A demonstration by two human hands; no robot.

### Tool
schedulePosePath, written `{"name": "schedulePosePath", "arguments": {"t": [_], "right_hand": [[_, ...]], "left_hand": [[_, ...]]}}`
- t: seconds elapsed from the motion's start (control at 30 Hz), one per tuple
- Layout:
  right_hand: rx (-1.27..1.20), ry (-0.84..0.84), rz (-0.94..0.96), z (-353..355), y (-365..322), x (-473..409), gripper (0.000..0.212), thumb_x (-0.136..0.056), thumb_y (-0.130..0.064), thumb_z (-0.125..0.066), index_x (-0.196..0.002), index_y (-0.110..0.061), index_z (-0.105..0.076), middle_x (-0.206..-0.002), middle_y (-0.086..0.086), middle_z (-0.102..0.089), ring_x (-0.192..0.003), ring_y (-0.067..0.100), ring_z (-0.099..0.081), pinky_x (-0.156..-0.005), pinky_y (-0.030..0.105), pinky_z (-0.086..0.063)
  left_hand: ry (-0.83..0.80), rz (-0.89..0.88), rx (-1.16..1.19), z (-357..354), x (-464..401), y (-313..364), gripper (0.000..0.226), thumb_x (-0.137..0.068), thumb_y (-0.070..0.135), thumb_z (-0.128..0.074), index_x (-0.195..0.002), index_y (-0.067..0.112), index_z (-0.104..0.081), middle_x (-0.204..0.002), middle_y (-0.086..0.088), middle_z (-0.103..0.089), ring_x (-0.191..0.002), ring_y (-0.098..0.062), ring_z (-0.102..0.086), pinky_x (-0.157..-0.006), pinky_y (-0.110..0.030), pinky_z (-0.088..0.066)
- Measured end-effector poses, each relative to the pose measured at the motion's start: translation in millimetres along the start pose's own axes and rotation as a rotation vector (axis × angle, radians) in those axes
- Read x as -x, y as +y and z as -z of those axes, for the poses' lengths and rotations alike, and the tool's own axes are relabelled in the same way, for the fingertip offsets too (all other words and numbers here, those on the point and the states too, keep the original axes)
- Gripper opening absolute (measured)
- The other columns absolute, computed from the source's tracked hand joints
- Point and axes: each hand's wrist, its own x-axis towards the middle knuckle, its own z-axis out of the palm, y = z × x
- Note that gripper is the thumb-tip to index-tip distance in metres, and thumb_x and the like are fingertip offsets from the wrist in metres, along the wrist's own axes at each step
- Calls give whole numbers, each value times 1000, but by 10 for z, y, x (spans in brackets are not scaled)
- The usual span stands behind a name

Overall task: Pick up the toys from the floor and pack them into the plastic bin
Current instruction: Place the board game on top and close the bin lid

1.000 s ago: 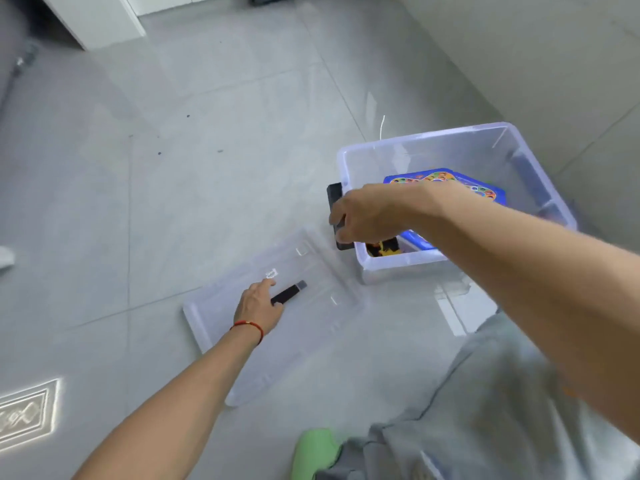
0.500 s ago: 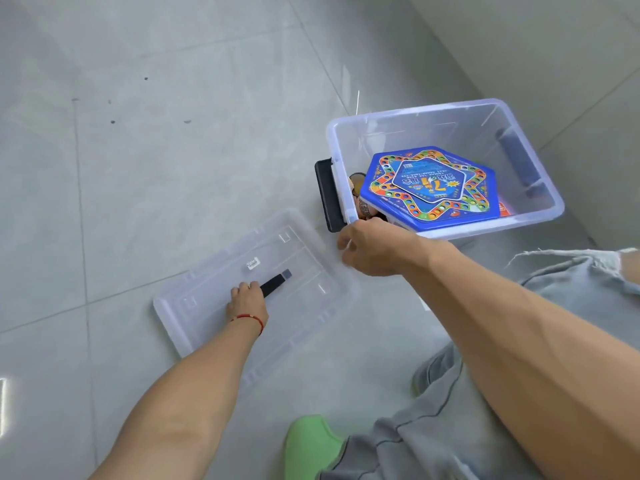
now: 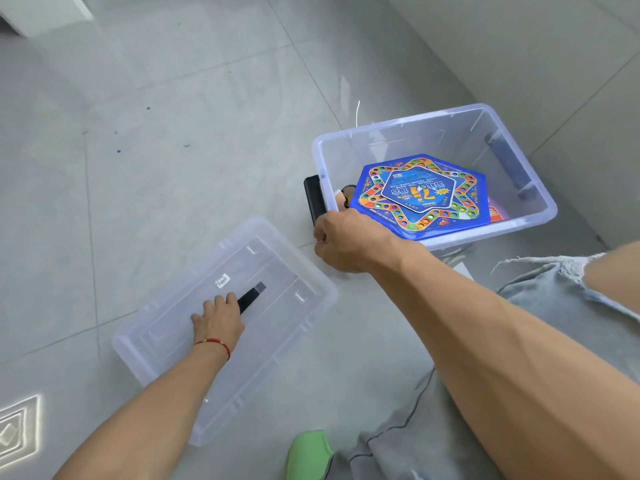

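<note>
The clear plastic bin (image 3: 408, 129) stands on the grey floor at the right, with a black latch (image 3: 313, 199) on its near-left end. Inside lies a blue star-shaped board game (image 3: 422, 195) on top of other toys, mostly hidden. My right hand (image 3: 346, 240) is closed on the bin's near-left corner rim. The clear lid (image 3: 277, 271) lies flat on the floor to the left. My left hand (image 3: 218, 320) rests on the lid, fingers curled over its black handle (image 3: 251, 297); a red string is around that wrist.
A green slipper (image 3: 310, 452) and grey shorts (image 3: 554, 299) are at the bottom right. A wall runs behind the bin at the right. A white cabinet base (image 3: 45, 12) is at the top left. Open tiled floor lies to the upper left.
My right hand moved from over the bin's left end down to its near-left corner. My left hand closed over the lid's black handle. The view shifted.
</note>
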Motion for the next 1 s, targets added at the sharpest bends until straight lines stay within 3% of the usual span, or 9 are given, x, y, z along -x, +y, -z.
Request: {"name": "schedulePosePath", "arguments": {"t": [0.1,0.17,0.37,0.43,0.53,0.6,0.77,0.9,1.0], "right_hand": [[-73,104,-15,77,4,-27,18,-88,-17,-49,-101,-11,-59,-97,9,-54,-108,38,-55,-68,33,-37],[-135,177,-43,192,2,-11,22,-85,-16,-49,-103,-10,-61,-95,10,-57,-99,37,-58,-66,34,-41],[-380,442,-193,722,144,98,35,-87,-23,-50,-120,-16,-59,-121,7,-59,-116,31,-52,-96,45,-42],[-450,440,-231,897,272,149,33,-82,-26,-49,-112,-16,-61,-110,8,-63,-111,33,-53,-96,46,-44],[-538,410,-293,1081,489,206,18,-65,-25,-43,-75,-15,-53,-82,10,-56,-86,34,-50,-83,41,-44],[-550,401,-323,1176,614,235,13,-60,-24,-40,-67,-13,-45,-73,8,-49,-78,31,-43,-75,38,-39],[-401,293,-368,1459,1095,285,15,-77,-24,-52,-83,-12,-59,-78,4,-59,-69,23,-55,-58,26,-35],[-135,157,-381,1734,1673,469,41,-75,-41,-55,-109,-20,-65,-115,5,-64,-98,28,-62,-88,39,-51],[-55,62,-376,1786,2134,762,36,-93,-29,-58,-125,-12,-64,-130,8,-60,-118,31,-56,-104,43,-45]], "left_hand": [[123,32,48,309,-121,-303,15,-76,4,-56,-87,10,-48,-78,-9,-42,-73,-27,-41,-58,-36,-36],[204,46,79,589,-212,-472,16,-76,4,-57,-88,8,-48,-79,-11,-42,-73,-29,-42,-57,-37,-34],[418,4,3,1558,-413,-772,13,-85,16,-56,-96,12,-49,-84,-9,-44,-76,-30,-45,-63,-38,-32],[491,-58,-103,1847,-424,-788,13,-83,13,-58,-93,10,-50,-80,-9,-42,-71,-29,-44,-60,-37,-32],[579,-151,-186,2316,-470,-642,15,-81,10,-61,-91,7,-50,-78,-11,-40,-68,-30,-43,-57,-38,-34],[599,-212,-160,2638,-507,-385,16,-83,13,-59,-96,8,-51,-82,-11,-42,-73,-32,-45,-59,-41,-37],[510,-462,-54,3071,-530,771,19,-91,24,-47,-107,14,-47,-93,-8,-42,-86,-31,-46,-71,-43,-43],[403,-597,-23,3073,-535,1859,21,-94,24,-45,-113,17,-45,-102,-10,-44,-97,-31,-46,-81,-47,-44],[369,-638,-53,2984,-577,2508,22,-96,24,-46,-117,18,-46,-109,-11,-46,-103,-31,-46,-84,-47,-42]]}}
